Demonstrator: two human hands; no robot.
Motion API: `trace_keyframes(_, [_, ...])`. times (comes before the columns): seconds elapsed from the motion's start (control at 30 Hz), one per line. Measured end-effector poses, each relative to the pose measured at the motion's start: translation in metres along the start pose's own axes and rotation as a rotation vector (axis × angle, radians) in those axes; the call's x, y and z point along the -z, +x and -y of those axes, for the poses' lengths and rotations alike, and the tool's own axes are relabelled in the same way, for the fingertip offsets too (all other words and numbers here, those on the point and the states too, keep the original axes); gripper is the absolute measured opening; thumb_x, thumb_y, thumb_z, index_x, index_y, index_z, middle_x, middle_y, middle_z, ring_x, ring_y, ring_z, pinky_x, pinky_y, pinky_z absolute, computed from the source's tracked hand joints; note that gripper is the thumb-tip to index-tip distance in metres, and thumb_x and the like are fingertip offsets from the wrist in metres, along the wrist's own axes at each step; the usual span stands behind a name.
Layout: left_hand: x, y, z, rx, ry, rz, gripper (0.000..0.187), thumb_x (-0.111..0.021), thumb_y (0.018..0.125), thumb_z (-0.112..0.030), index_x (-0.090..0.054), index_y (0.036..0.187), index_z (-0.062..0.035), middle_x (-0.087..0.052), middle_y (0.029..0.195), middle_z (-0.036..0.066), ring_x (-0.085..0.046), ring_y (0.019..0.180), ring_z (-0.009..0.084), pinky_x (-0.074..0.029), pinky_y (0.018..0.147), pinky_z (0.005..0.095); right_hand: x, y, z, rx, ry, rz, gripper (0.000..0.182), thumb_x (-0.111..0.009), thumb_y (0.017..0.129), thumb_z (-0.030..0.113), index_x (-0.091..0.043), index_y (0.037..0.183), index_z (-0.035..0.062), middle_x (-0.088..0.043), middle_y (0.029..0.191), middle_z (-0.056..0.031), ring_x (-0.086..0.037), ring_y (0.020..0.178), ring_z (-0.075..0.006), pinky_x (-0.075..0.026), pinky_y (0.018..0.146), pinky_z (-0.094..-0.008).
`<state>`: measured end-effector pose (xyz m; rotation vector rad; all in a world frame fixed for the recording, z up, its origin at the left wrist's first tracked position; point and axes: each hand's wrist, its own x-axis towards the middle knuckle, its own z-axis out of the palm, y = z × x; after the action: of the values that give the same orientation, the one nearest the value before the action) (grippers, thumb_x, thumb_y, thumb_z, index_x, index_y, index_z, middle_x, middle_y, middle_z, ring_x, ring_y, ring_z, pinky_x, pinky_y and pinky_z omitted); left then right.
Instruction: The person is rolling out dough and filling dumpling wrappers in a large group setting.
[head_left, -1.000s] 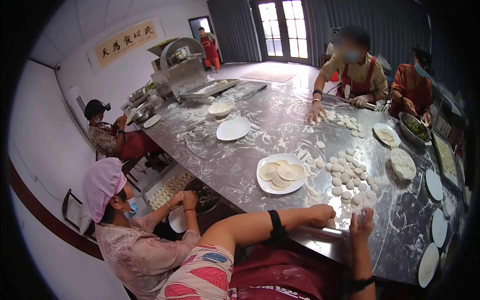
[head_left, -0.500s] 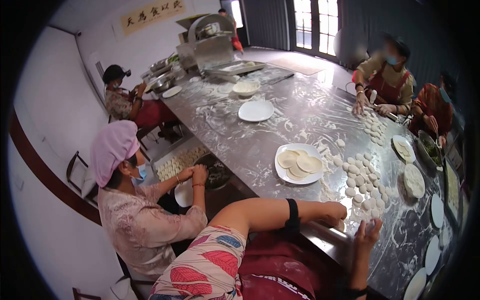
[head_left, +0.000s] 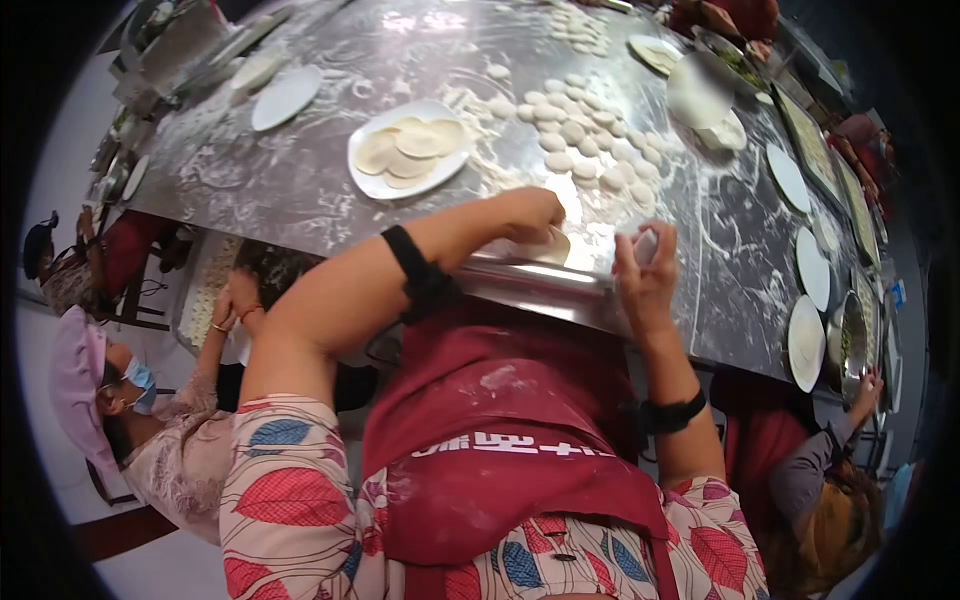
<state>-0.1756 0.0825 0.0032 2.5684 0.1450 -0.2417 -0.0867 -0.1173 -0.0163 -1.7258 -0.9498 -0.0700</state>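
Dough wrapper (head_left: 548, 246): one pale, flat, roughly round disc, floured, lying at the near edge of the steel table (head_left: 300, 190), partly covered by the left hand. Its visible edge looks thin and smooth.

Left hand (head_left: 530, 212): fingers curled down onto the wrapper, pressing it against the table; a black band sits on the forearm.

Right hand (head_left: 645, 275): raised just right of the wrapper, fingers closed around a small white piece (head_left: 647, 246), which is too small to identify.

Dough pieces (head_left: 585, 140): a cluster of small, thick white rounds on the floured surface, just beyond both hands.

Plate of wrappers (head_left: 408, 150): white plate, far-left of the hands, carrying several overlapping flat discs.

Empty plates (head_left: 806, 340): a row along the right side of the table.

Apron (head_left: 500, 440): dark red, flour-smudged, worn by the person.

Neighbour in pink cap (head_left: 75, 375): seated at near left, below table level.
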Motion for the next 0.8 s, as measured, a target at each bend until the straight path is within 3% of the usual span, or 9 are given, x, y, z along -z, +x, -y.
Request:
trace_keyframes(0.2, [0.006,-0.006,0.008,0.203,-0.308,-0.029,0.015,-0.059,0.071,-0.005,-0.063,0.085,0.0007,-0.063,0.076,0.012,-0.06,0.073,0.0196,-0.047,0.066,0.0345,0.013,-0.035,0.025,-0.058,0.101,-0.008,0.028,-0.064,0.08,0.003,-0.044,0.1,0.0048,-0.055,0.065,-0.0084,-0.058,0.051,-0.0164,-0.045,0.046,-0.0288])
trace_keyframes(0.3, [0.003,-0.011,0.008,0.279,-0.47,0.028,0.014,-0.058,0.072,-0.004,-0.061,0.084,0.0024,-0.062,0.075,0.012,-0.059,0.075,0.0187,-0.047,0.068,0.034,0.01,-0.019,0.02,-0.036,0.041,0.007,0.027,-0.063,0.081,0.003,-0.044,0.1,0.0047,-0.055,0.065,-0.0095,-0.058,0.051,-0.0173,-0.045,0.046,-0.0299])
trace_keyframes(0.33, [0.001,-0.012,0.009,0.23,-0.398,0.001,0.017,-0.057,0.072,-0.003,-0.062,0.087,0.0017,-0.064,0.078,0.014,-0.06,0.077,0.0209,-0.047,0.07,0.0341,0.007,-0.01,0.015,-0.015,0.016,0.011,0.027,-0.063,0.081,0.003,-0.044,0.1,0.0047,-0.054,0.065,-0.01,-0.059,0.052,-0.0178,-0.045,0.046,-0.0305])
trace_keyframes(0.43, [0.003,-0.01,0.009,0.164,-0.227,0.039,0.02,-0.056,0.073,-0.007,-0.064,0.09,0.0009,-0.065,0.081,0.016,-0.061,0.076,0.0257,-0.047,0.071,0.0352,-0.01,0.024,0.0,0.04,-0.016,0.005,0.025,-0.062,0.081,0.004,-0.044,0.099,0.0046,-0.055,0.066,-0.0141,-0.059,0.052,-0.0248,-0.045,0.048,-0.0346])
trace_keyframes(0.53, [0.006,-0.004,-0.003,0.138,-0.091,-0.006,0.022,-0.058,0.076,-0.014,-0.065,0.091,0.0001,-0.065,0.083,0.02,-0.061,0.079,0.0315,-0.047,0.072,0.0377,-0.034,0.056,-0.014,0.136,-0.128,-0.078,0.026,-0.063,0.081,0.008,-0.045,0.098,0.0047,-0.055,0.067,-0.0205,-0.056,0.056,-0.0389,-0.043,0.05,-0.0419])
trace_keyframes(0.57, [0.005,0.001,-0.004,0.142,-0.079,-0.008,0.022,-0.059,0.077,-0.016,-0.065,0.09,0.0002,-0.065,0.083,0.02,-0.061,0.079,0.032,-0.047,0.072,0.0381,-0.035,0.06,-0.008,0.034,-0.094,-0.027,0.027,-0.064,0.081,0.008,-0.044,0.099,0.0047,-0.054,0.068,-0.0218,-0.057,0.058,-0.0393,-0.044,0.052,-0.0419])
trace_keyframes(0.7, [0.005,-0.004,-0.006,0.014,0.017,-0.015,0.022,-0.06,0.076,-0.017,-0.065,0.088,0.0011,-0.064,0.082,0.021,-0.061,0.078,0.0323,-0.046,0.071,0.0392,-0.012,0.027,-0.006,0.077,-0.068,-0.043,0.026,-0.064,0.081,0.008,-0.044,0.098,0.0038,-0.055,0.068,-0.0184,-0.058,0.056,-0.0344,-0.045,0.051,-0.0394])
trace_keyframes(0.73, [0.002,-0.001,0.001,0.035,0.044,-0.016,0.022,-0.062,0.075,-0.014,-0.064,0.091,0.0002,-0.065,0.084,0.019,-0.061,0.079,0.0308,-0.046,0.071,0.0387,-0.003,0.008,-0.003,0.086,-0.043,-0.046,0.026,-0.064,0.081,0.008,-0.044,0.098,0.0036,-0.055,0.067,-0.017,-0.058,0.056,-0.0329,-0.045,0.051,-0.0388])
trace_keyframes(0.8, [0.001,-0.005,0.009,0.149,-0.191,-0.008,0.023,-0.063,0.074,-0.013,-0.064,0.094,-0.0014,-0.066,0.088,0.017,-0.061,0.082,0.0296,-0.046,0.072,0.0382,0.008,-0.021,0.01,-0.03,0.015,-0.022,0.025,-0.063,0.081,0.005,-0.045,0.099,0.0054,-0.057,0.068,-0.0109,-0.062,0.057,-0.0251,-0.048,0.052,-0.0349])
